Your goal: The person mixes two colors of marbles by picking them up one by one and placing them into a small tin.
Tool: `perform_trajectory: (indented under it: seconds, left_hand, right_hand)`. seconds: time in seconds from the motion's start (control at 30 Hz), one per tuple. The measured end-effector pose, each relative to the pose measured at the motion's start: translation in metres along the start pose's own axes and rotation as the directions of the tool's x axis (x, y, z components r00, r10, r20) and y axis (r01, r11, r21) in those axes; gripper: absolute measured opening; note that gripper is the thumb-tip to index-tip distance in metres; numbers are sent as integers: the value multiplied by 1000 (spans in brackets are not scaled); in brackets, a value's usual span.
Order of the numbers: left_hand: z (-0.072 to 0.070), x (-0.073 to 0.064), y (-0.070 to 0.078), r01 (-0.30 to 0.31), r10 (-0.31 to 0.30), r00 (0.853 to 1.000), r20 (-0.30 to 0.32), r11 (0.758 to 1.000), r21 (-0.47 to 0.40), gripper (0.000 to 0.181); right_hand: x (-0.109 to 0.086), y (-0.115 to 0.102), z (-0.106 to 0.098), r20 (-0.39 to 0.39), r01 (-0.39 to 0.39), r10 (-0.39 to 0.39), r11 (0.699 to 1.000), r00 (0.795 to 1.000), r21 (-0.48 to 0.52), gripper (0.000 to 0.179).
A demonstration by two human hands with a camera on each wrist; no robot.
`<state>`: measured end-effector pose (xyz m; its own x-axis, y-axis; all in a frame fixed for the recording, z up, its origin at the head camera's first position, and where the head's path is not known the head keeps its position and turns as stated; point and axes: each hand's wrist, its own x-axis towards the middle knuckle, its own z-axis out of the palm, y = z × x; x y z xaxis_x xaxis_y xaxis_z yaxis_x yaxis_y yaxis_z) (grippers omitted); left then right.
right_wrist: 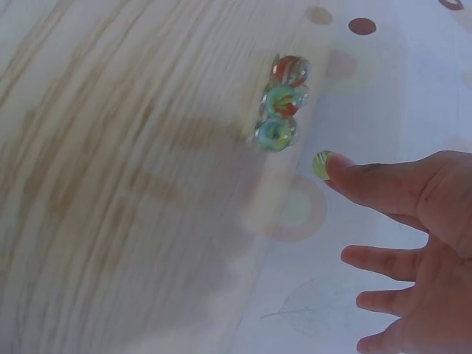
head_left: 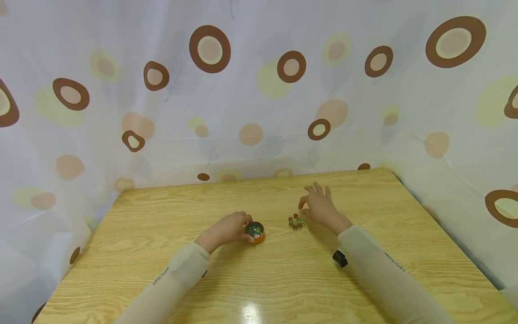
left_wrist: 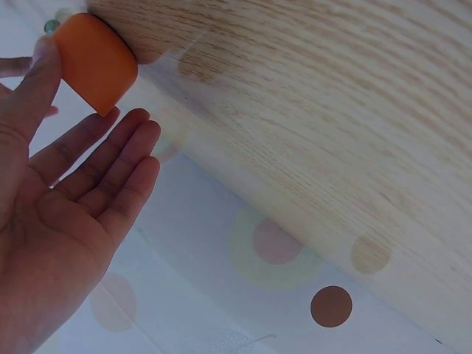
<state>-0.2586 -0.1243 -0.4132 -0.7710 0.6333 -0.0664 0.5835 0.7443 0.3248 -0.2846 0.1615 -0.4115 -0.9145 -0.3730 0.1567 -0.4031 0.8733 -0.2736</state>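
My left hand [head_left: 228,228] grips a small orange bowl [head_left: 260,240] by its rim, thumb and fingers on opposite sides. The bowl has a dark interior with something greenish and pale in it, too small to make out. In the left wrist view the bowl [left_wrist: 96,65] shows its smooth outer side. To its right, several glass marbles [head_left: 295,224] lie in a cluster on the table. Just beyond the cluster, my right hand [head_left: 321,209] has thumb and forefinger together, the other fingers spread. The right wrist view shows a yellow-green marble [right_wrist: 320,165] pinched there, above the swirled marbles [right_wrist: 276,133].
The wooden table [head_left: 162,216] reaches back to a white curtain [head_left: 251,103] with brown and peach circles, which also hangs along both sides. A black strap piece [head_left: 340,258] sits at the right wrist under the sleeve.
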Motion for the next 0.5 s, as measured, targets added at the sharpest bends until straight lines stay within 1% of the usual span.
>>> perform_trajectory:
  seconds: [0.3, 0.5]
  left_hand:
    - [-1, -1, 0, -2, 2, 1000, -4, 1000, -16, 45]
    - [-1, -1, 0, 3, -3, 1000, 0, 1000, -19, 45]
  right_hand:
    - [0, -25, -8, -66, 55, -55, 998, 996, 12, 7]
    - [0, -42, -9, -75, 102, -99, 994, 992, 33, 9]
